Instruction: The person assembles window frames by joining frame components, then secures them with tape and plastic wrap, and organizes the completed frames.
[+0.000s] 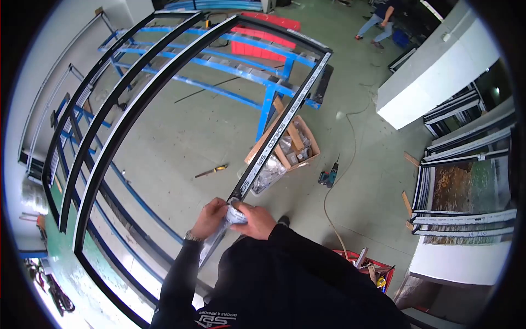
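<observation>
A dark window frame (287, 118) lies raised on blue stands, with white printed protective film along its near bar. My left hand (210, 219) is closed at that bar, its fingertips pinching the film's edge. White printed film (235, 215) is bunched between my two hands. My right hand (255, 220) is closed around this bunch, with the thumb pressed against the bar's edge. The exact grip of the left fingers is partly hidden.
Blue trestles (268, 107) carry the frames. Beyond the bar stands a cardboard box (309, 143) of parts. A cordless drill (329, 175), a cable (353, 159) and an orange-handled tool (220, 168) lie on the floor. Another person (378, 22) is far back; frames lean at right.
</observation>
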